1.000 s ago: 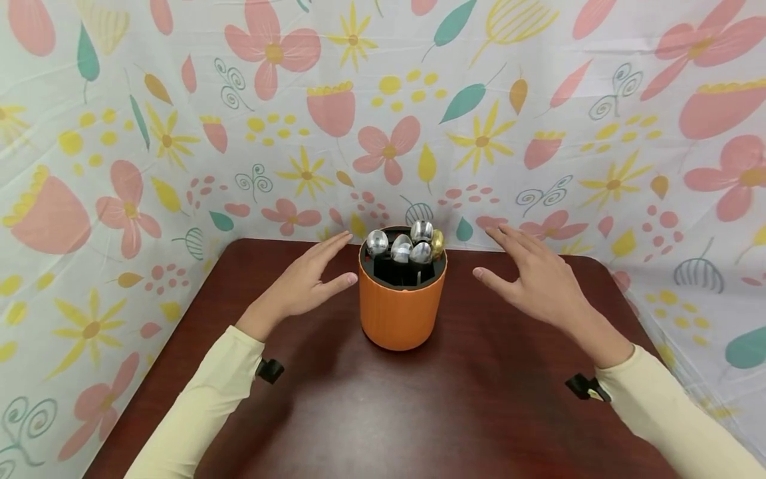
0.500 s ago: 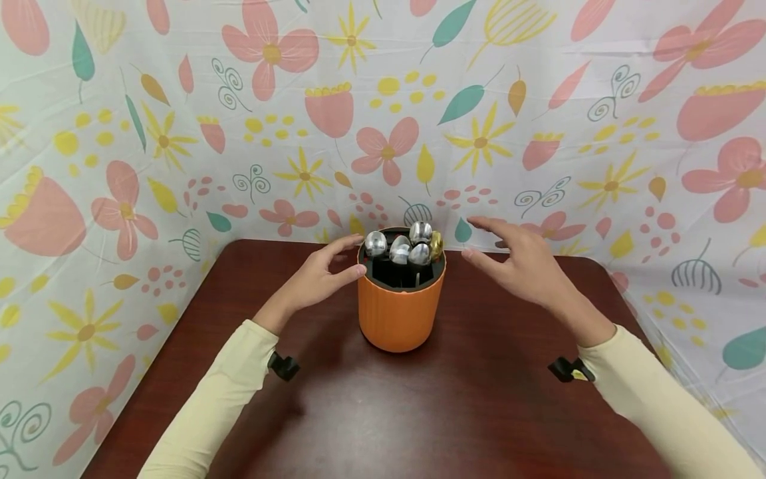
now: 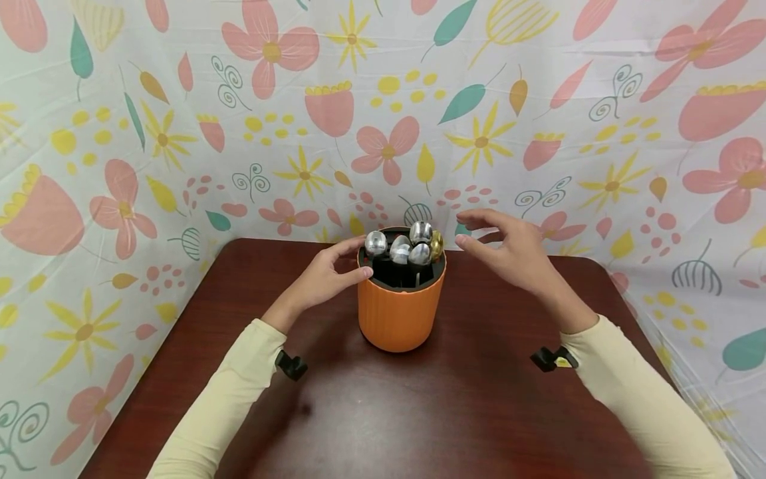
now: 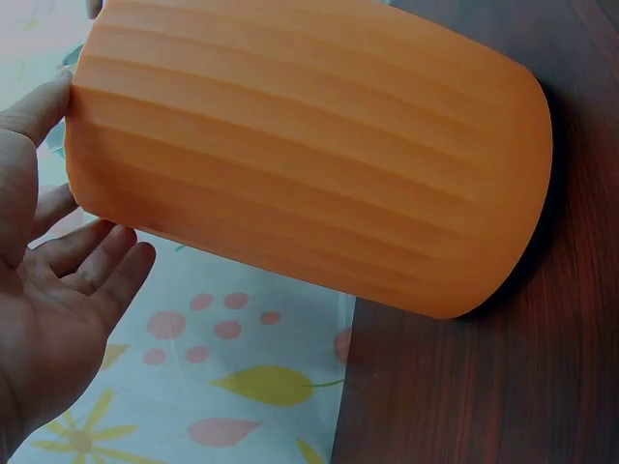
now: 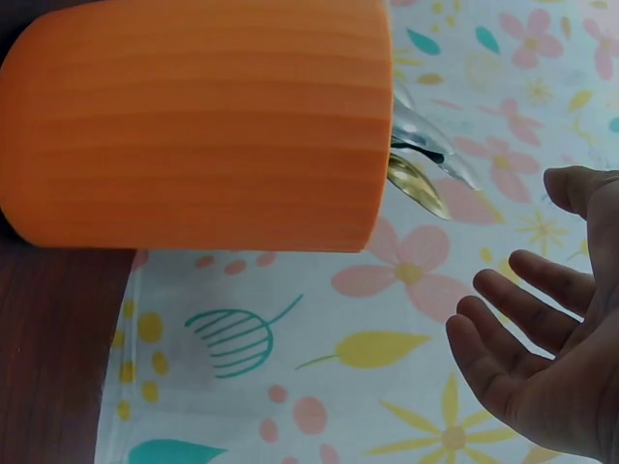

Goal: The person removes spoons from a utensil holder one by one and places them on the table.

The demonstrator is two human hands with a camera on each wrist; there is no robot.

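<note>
An orange ribbed utensil holder (image 3: 399, 319) stands upright on the table, with a black divided insert (image 3: 391, 273) in its top. Several shiny spoons (image 3: 401, 249) rise from it bowl-up, silver ones plus a gold spoon (image 3: 437, 245) on the right side. At the holder's left rim is my left hand (image 3: 320, 278), thumb at the front and fingers along the side; the left wrist view shows the thumb tip right at the rim. My right hand (image 3: 509, 251) hovers in the air to the right of the spoons, thumb and fingers apart, holding nothing. The spoons' handles are hidden inside the holder.
The dark reddish-brown table (image 3: 383, 412) has rounded far corners. Behind and beside it hangs a white cloth (image 3: 383, 100) printed with flowers and leaves. Small black wrist mounts (image 3: 292, 364) sit at the sleeve cuffs.
My left hand has moved right, up to the holder's rim. My right hand has come left toward the spoons, its thumb and fingers drawing closer together. The holder and spoons have stayed put.
</note>
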